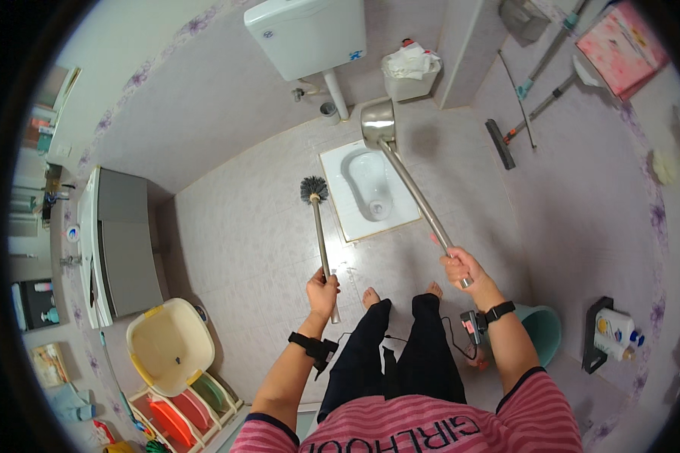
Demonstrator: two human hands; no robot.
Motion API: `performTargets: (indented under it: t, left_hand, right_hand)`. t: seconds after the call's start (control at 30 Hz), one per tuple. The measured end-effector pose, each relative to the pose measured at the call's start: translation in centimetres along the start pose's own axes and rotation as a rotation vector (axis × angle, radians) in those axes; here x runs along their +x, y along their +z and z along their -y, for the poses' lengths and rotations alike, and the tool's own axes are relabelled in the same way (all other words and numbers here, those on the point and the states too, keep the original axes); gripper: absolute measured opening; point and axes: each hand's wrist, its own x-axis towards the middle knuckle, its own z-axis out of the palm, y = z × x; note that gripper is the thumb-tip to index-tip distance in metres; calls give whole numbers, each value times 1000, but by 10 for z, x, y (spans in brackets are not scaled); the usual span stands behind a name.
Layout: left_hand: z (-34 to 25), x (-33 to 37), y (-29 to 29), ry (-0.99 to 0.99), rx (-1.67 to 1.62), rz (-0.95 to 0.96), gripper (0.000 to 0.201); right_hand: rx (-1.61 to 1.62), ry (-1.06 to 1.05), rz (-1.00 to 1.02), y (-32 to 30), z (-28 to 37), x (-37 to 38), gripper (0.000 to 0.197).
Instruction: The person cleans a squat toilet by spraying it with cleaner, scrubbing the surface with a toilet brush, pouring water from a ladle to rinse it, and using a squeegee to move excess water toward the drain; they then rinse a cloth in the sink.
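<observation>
Nearest, below the pink striped shirt-clad chest point(423, 426), the right hand point(463, 270) is wrapped around the end of a long-handled steel dipper point(414, 189), fingers closed with a little of the tube poking out below. The left hand point(323, 294) is clamped on the upper part of a toilet brush point(320, 234), the handle's butt sticking out beneath the fist. Beside the right forearm stands a teal plastic bucket point(545, 332), smooth-walled and round.

Both shafts look like stiff, straight, polished metal tubes, likely slippery when wet. The dipper should feel front-heavy, its deep rounded bowl far from the fist; a grip farther up the shaft would steady it. Whether the bowl holds water cannot be told. The brush looks lighter, and its handle is the clean place to hold; its dark, bushy, round head probably gives when pressed.

The brush head hangs just left of the squat toilet point(338, 174), the dipper bowl over its far edge. That toilet is hard, glossy white ceramic with a long oval hollow, set in pale mottled floor tile point(242, 226). Beyond it, a boxy white cistern point(310, 38) hangs on the wall.
</observation>
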Motion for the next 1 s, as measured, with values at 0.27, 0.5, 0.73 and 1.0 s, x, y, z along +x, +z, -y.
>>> performTargets:
  t: [0.27, 0.5, 0.73, 1.0]
  left_hand:
    - [-71, 8, 47, -153, -17, 346, 19]
    - [-113, -19, 187, -321, 93, 680, 18]
    - [-138, -113, 277, -307, 241, 1013, 20]
    - [-170, -199, 338, -215, 451, 1118, 24]
  right_hand:
    - [-926, -360, -740, -18, -78, -152, 51]
    - [-980, -545, -1240, -65, -151, -294, 64]
    - [-601, -815, -1569, -163, -234, -364, 64]
    - [-1000, -343, -2092, -255, -145, -460, 46]
